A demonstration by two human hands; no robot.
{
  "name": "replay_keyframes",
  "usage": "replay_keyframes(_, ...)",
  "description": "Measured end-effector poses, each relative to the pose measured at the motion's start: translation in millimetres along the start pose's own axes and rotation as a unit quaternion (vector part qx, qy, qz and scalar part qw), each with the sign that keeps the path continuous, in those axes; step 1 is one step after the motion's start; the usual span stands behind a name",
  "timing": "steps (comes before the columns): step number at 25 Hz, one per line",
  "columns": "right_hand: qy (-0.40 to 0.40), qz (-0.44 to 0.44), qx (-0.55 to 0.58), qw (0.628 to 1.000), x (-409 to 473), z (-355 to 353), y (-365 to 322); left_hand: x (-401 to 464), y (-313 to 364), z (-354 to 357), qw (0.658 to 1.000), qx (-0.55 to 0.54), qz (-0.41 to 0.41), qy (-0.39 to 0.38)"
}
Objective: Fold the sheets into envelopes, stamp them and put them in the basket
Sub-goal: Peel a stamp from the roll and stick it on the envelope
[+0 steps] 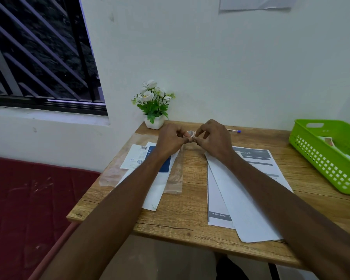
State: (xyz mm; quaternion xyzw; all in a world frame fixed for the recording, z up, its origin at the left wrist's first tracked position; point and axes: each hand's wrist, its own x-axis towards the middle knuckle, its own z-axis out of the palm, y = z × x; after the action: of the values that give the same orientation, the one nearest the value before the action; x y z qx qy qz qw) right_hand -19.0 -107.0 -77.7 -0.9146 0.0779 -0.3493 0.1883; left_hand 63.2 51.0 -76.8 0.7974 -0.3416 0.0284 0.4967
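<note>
Sheets (248, 190) lay on the wooden table (190, 217) in two groups. On the right at least two overlapped loosely, long axes running from the near edge toward the wall, the printed one's heading at the far end. On the left a folded white-and-blue sheet (156, 184) lay over a clear plastic sleeve (174, 178), leaning slightly rightward toward the wall. Above the table's far middle, both hands met around one small roll of stamps or tape (190, 133): the left hand (171, 140) pinched it with curled fingers, and the right hand (212, 138) picked at its edge with thumb and forefinger. One green basket (319, 156) stood at the right, paper inside. One pen (233, 130) and one potted plant (152, 106) sat by the wall.
</note>
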Motion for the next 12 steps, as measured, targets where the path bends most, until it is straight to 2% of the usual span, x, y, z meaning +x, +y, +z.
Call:
replay_keyframes(3, -0.026, 0.018, 0.044, 0.999, 1.5, -1.2, 1.9, 0.5, -0.7, 1.5, 1.000, -0.003, -0.009, -0.002)
replay_keyframes(5, -0.024, 0.062, 0.112, 0.991, 1.9, -2.2, 4.4, 0.9, -2.0, 3.2, 1.000, -0.004, -0.004, -0.004)
replay_keyframes(12, 0.029, 0.226, 0.267, 0.936, 2.2, -13.0, 31.1, 2.4, -4.1, 8.2, 0.999, 0.032, 0.017, 0.001)
